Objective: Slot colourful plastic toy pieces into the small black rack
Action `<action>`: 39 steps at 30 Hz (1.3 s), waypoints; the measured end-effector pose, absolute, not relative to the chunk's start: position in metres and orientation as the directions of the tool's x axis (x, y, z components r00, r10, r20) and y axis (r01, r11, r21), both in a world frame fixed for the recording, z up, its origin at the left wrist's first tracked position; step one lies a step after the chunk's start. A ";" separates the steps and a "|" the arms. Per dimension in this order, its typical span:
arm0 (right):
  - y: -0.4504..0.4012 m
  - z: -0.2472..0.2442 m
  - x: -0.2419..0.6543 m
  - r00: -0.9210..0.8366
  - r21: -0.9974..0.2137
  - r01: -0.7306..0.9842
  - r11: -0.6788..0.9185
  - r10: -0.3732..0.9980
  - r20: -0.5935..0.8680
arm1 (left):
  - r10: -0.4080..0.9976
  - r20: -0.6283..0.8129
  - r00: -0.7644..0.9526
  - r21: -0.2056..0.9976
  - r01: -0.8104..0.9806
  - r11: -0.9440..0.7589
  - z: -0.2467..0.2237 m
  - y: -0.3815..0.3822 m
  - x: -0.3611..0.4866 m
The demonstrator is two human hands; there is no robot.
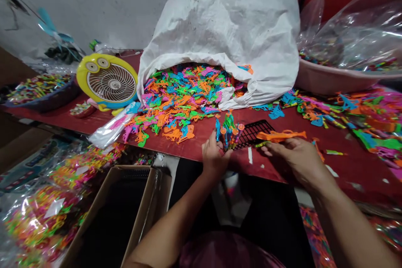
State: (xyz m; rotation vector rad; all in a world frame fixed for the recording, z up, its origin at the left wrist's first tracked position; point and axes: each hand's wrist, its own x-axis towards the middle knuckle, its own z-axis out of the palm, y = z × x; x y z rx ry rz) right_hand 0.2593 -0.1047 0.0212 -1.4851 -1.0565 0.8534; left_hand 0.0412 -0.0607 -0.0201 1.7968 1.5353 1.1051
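Observation:
My left hand (214,154) is closed on the near left end of a black grid rack (256,130), its fingers partly hidden. Several small plastic toys in blue, green and orange (230,127) stand upright in the rack beside those fingers. My right hand (297,155) pinches a long orange plastic toy piece (281,135) above the rack's right side. Just under its fingertips shows a small yellow-green stick (261,144); whether it is gripped too, I cannot tell.
A white sack (229,12) spills a pile of bright plastic pieces (176,113) onto the red table (201,149). A yellow fan (108,81) stands left, a pink basin (333,77) right. Below are an open cardboard box (143,209) and bagged pieces (40,209).

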 end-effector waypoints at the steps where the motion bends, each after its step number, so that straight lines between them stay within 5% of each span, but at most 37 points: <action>1: -0.106 0.021 0.253 0.345 -0.990 0.124 -0.071 0.938 -0.024 | 0.968 0.252 0.024 0.812 0.539 -0.224 -0.021 -0.062 0.042; 8: -0.094 0.012 0.221 0.416 -0.982 0.162 -0.100 0.909 -0.024 | 0.964 0.263 0.039 0.798 0.552 -0.240 -0.021 -0.062 0.043; 17: -0.089 0.007 0.215 0.287 -0.827 0.563 0.001 0.938 0.196 | 0.961 0.274 0.024 0.791 0.563 -0.240 -0.025 -0.062 0.044; 25: -0.090 0.003 0.208 0.272 -0.841 0.540 0.041 0.937 0.220 | 0.964 0.264 0.026 0.792 0.565 -0.232 -0.023 -0.062 0.045; 39: -0.088 0.005 0.211 0.088 -0.643 0.740 0.198 0.919 0.384 | 0.972 0.233 0.039 0.790 0.575 -0.212 -0.022 -0.062 0.044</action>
